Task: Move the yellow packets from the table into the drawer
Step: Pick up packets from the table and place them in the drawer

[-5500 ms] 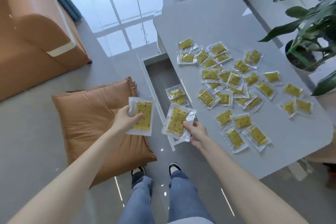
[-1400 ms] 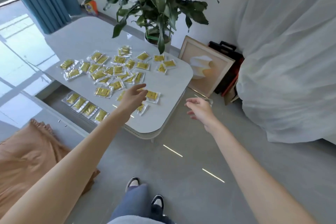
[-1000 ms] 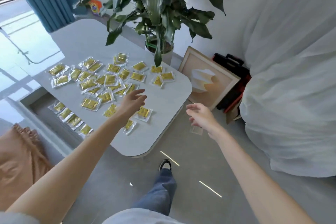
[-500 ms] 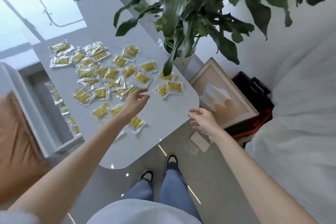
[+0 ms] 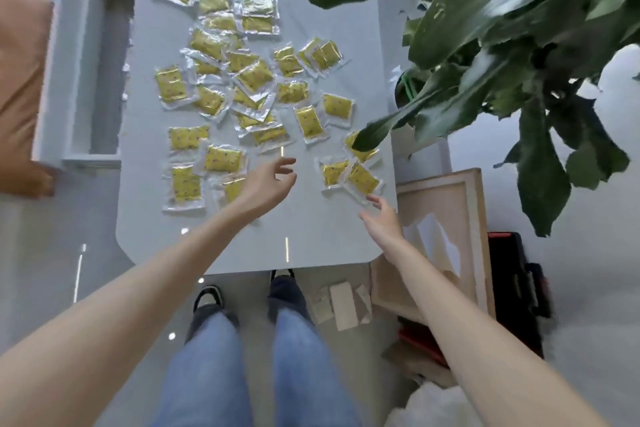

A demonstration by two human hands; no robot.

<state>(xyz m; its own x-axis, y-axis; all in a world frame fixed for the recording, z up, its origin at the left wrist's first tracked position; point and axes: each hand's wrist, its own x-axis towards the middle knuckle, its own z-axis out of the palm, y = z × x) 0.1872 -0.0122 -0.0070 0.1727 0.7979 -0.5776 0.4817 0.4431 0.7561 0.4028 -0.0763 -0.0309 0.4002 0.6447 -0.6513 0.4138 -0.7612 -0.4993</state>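
Note:
Several yellow packets in clear wrappers lie scattered over the grey table [image 5: 311, 239]. My left hand [image 5: 266, 184] hovers open over the table, partly covering one packet [image 5: 232, 188]. My right hand [image 5: 382, 218] is open near the table's right edge, its fingertips just short of a tilted packet [image 5: 362, 178] that lies beside another packet [image 5: 333, 173]. The open drawer [image 5: 107, 66] sticks out from the table's left side; its inside is blurred. Neither hand holds anything.
A large potted plant [image 5: 502, 55] overhangs the table's right side, one leaf covering a packet [image 5: 360, 146]. A framed picture [image 5: 443, 243] leans on the floor at the right, with a black and red case [image 5: 516, 291] behind. An orange cushion [image 5: 20, 87] lies left of the drawer.
I have walked round from the drawer side to the table's end, with both hands emptied of the packets held earlier. Both hands have reached forward over the table, the right one closing on the nearest packets.

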